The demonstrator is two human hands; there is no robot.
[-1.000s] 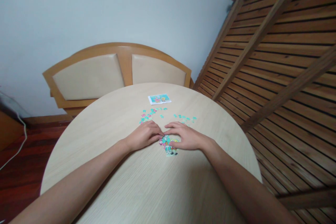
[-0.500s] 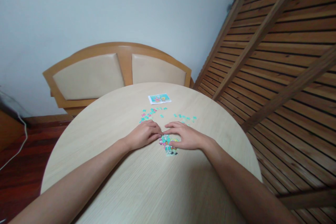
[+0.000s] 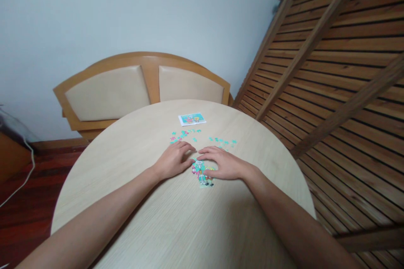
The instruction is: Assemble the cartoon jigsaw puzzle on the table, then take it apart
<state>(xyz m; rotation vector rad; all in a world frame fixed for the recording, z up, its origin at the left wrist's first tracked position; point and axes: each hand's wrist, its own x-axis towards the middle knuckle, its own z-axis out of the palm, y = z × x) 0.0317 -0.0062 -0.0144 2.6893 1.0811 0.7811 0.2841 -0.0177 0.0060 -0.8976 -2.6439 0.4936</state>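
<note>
A partly joined jigsaw puzzle [image 3: 202, 174] with cartoon figures lies flat on the table before me. At its upper left is my left hand [image 3: 176, 159], fingers apart, the thumb tip close to the puzzle's top edge. My right hand [image 3: 224, 163] rests over the puzzle's right side, its thumb lying across the pieces and its fingers stretched out above the top edge. Neither hand shows a piece held in it. Loose teal and pink puzzle pieces [image 3: 179, 138] are scattered beyond my left hand, and more teal pieces [image 3: 222, 141] lie beyond my right.
A picture card [image 3: 192, 119] with the cartoon figures lies farther back on the round wooden table [image 3: 151, 227]. Behind the table stands a padded headboard [image 3: 107, 92] against the wall. A slatted wooden panel [image 3: 341, 75] leans at the right.
My left hand's fingers have lifted and spread away from the puzzle's top edge, showing more of the upper figure. My right hand has stayed nearly still.
</note>
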